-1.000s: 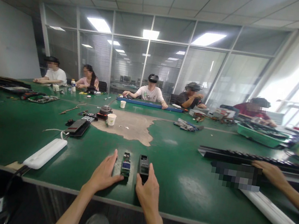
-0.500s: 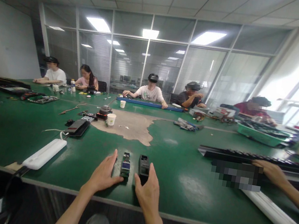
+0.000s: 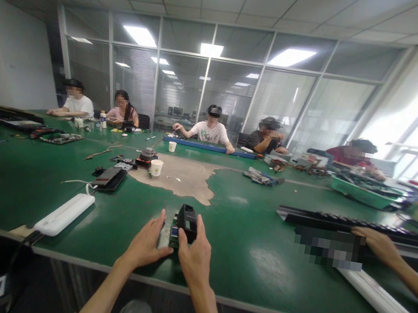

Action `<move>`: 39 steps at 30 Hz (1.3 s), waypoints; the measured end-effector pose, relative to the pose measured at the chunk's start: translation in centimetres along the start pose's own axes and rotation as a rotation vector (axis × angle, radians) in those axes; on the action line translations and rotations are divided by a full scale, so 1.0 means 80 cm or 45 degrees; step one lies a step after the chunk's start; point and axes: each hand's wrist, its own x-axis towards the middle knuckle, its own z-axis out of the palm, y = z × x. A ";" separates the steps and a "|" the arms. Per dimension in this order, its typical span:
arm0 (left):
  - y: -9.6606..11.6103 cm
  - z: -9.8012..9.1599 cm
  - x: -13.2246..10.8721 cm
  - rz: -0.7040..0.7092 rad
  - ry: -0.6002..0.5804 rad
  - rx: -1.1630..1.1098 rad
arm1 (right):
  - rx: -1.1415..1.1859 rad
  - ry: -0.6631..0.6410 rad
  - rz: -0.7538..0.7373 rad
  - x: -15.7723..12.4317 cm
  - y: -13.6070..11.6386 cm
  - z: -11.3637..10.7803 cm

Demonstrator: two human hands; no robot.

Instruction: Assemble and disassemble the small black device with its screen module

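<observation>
The person's right hand (image 3: 195, 254) grips one black housing (image 3: 187, 219) between thumb and fingers, tilted and partly covering one circuit board (image 3: 174, 239) near the middle of the green table's (image 3: 229, 272) near edge. The left hand (image 3: 147, 239) is spread open beside the board; whether its thumb touches cannot be told. Two white strips (image 3: 65, 214) lie toward that edge, one either side. Two paper cups (image 3: 156, 168) stand farther in; five people (image 3: 212, 131) sit toward the far edge.
</observation>
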 end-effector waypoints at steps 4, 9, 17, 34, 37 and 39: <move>-0.001 0.000 0.000 0.017 0.014 -0.017 | -0.020 -0.048 -0.049 -0.002 -0.009 0.020; -0.002 0.000 0.000 0.023 0.031 -0.034 | -0.123 -0.065 -0.100 -0.006 -0.013 0.030; -0.001 0.000 0.001 0.040 0.038 -0.013 | -0.185 -0.081 -0.118 -0.014 -0.005 0.038; 0.005 -0.003 0.002 0.035 0.023 -0.012 | -0.329 -0.105 -0.074 -0.028 0.014 0.050; 0.005 -0.002 0.002 0.037 0.033 -0.010 | -0.335 -0.116 -0.056 -0.027 0.012 0.049; 0.004 -0.001 0.002 0.024 0.034 -0.009 | -0.330 -0.112 -0.050 -0.027 0.011 0.049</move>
